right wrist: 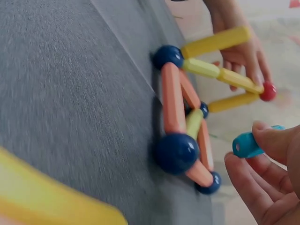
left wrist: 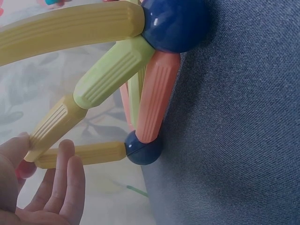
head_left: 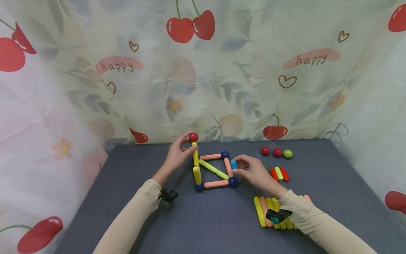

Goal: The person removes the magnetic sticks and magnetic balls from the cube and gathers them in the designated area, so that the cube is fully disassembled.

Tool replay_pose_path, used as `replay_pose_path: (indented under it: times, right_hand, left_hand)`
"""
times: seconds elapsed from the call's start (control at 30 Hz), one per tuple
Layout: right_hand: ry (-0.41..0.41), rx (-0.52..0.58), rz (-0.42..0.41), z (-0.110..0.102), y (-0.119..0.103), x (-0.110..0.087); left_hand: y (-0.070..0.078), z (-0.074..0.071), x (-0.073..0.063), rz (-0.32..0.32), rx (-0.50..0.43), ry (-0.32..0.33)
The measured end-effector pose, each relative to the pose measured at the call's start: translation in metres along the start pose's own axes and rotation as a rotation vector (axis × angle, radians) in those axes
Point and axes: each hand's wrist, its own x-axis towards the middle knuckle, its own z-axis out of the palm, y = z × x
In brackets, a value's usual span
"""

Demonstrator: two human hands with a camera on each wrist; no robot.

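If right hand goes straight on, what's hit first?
Likely the pink stick just left of the blue piece the right hand pinches. Depth is unclear: the right wrist view suggests the hand is raised, so it might pass over toward the yellow sticks by the left hand.

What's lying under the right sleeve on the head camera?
A row of yellow and pink sticks on the dark table; a pink tip shows beyond the sleeve. The sleeve and wrist device hide the rest, so the count is unclear.
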Motion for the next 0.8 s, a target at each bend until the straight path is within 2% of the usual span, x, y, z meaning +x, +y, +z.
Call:
replay_pose_path:
  times: [0.17,0.27,0.57,0.8]
  right_hand:
    - [0.017,0.072,0.033,-0.022,0.013,-0.005]
    - [0.028,0.079,0.038,-0.041,0.026,-0.011]
    - [0.059,0.011,0.097,-0.103,0.069,-0.034]
    - [0.028,0.031,0.183,-0.129,0.107,-0.04]
  left_hand:
    - [0.0,0.0,0.0,-0.004,0.001,0.004]
    - [0.0,0.0,0.0,-0.003,-0.001,0.005]
    - [0.0,0.0,0.001,-0.005,0.01,0.002]
    - [0.001,-0.001,0.0,-0.003,0.008,0.001]
